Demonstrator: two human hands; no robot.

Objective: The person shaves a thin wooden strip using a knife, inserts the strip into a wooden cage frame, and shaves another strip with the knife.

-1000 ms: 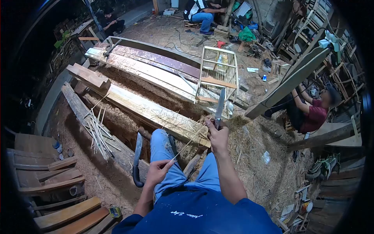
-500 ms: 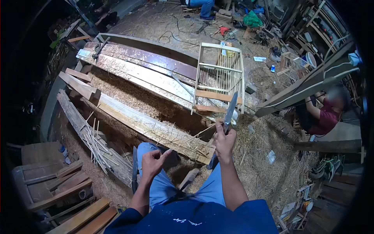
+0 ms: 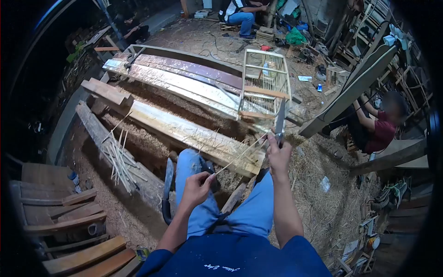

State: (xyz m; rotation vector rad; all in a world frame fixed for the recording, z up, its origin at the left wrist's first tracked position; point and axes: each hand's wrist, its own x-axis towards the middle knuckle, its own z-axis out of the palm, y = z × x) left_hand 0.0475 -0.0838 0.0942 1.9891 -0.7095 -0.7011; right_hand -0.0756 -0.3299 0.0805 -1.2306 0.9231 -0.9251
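My left hand (image 3: 197, 188) is closed above my left knee, thumb and fingers pinching the lower end of a thin bamboo stick (image 3: 242, 154). The stick slants up and right to my right hand (image 3: 279, 159), which is wrapped round the handle of a knife (image 3: 279, 121). The blade points up and away from me, and the stick's far end lies near its base; whether they touch I cannot tell. Beneath the stick runs a thick wooden beam (image 3: 184, 131) strewn with shavings. More thin sticks (image 3: 121, 161) lie in a loose bundle on a weathered plank (image 3: 150, 184) at the left.
A slatted wooden frame (image 3: 265, 76) leans on the long boards (image 3: 170, 78) ahead. A clamp (image 3: 134, 56) sits at their far-left end. One person in a maroon shirt (image 3: 384, 131) sits at the right, beyond a slanting post (image 3: 350, 87). Another person (image 3: 242, 18) sits at the back.
My left hand, earlier apart with its finger stretched out, now pinches the bamboo stick. The knife is still in my right hand. The whole view has shifted slightly.
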